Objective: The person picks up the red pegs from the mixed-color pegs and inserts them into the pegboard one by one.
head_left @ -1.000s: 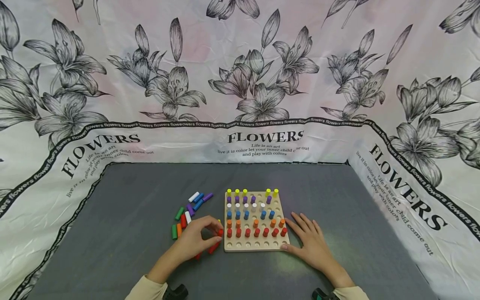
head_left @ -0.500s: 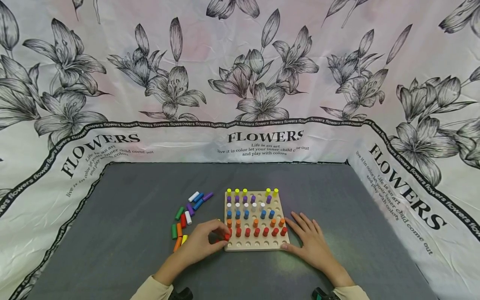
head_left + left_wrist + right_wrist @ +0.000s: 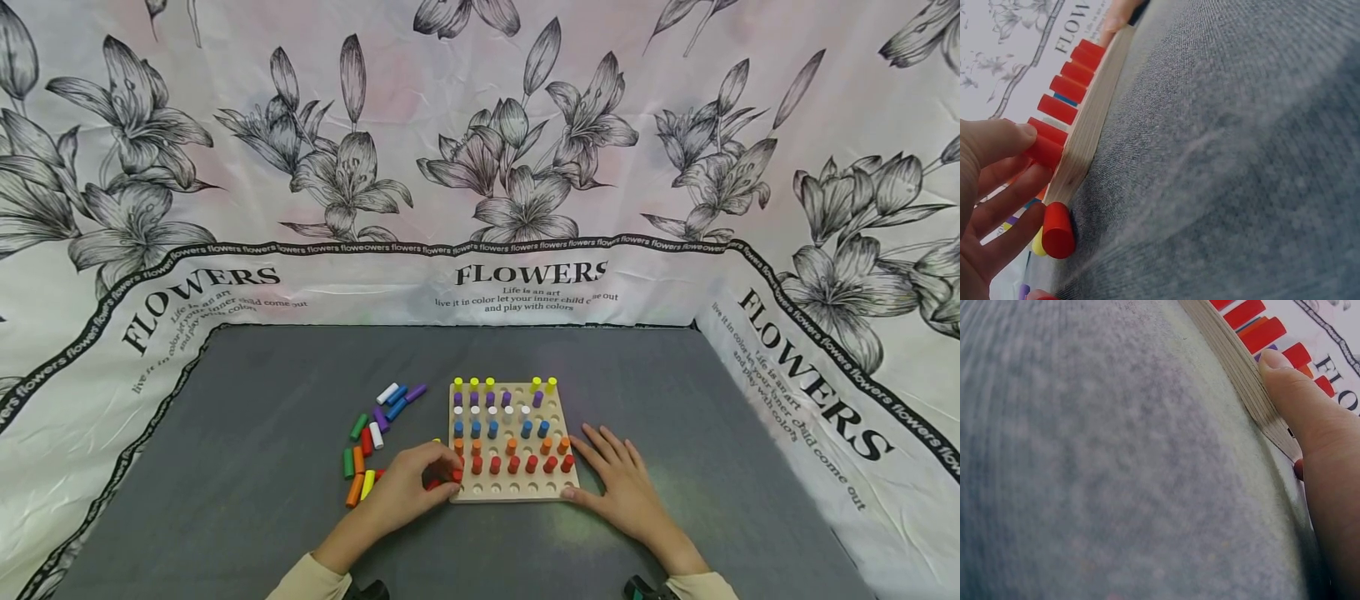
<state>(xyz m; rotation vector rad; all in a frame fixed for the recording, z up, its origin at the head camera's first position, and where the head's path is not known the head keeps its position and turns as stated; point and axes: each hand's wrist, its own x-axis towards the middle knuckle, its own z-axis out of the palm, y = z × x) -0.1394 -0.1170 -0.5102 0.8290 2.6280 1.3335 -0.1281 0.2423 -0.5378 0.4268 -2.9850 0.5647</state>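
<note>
A wooden pegboard [image 3: 517, 498] lies on the table with rows of yellow, purple, white, blue, orange and red pegs standing in it. My left hand [image 3: 405, 483] pinches a red peg [image 3: 1044, 152] between thumb and fingers at the board's front left corner. That peg stands beside the red row [image 3: 513, 466], over the front row of holes; its lower end is hidden in the head view. Another red peg [image 3: 1059, 231] lies by the board's side, under the left fingers. My right hand [image 3: 622, 483] rests at the board's right edge, fingers spread, thumb at the front right corner.
Left of the board lie loose pegs: green [image 3: 348, 463], orange [image 3: 354, 490], yellow [image 3: 367, 483], white [image 3: 377, 434], blue [image 3: 396, 409], purple [image 3: 381, 419] and red [image 3: 367, 442]. A flower-printed cloth [image 3: 525, 283] borders the grey table [image 3: 300, 400] at back and sides.
My left hand has moved right with the red peg, from beside the board to its front left corner, uncovering loose orange and yellow pegs. The right hand has stayed put.
</note>
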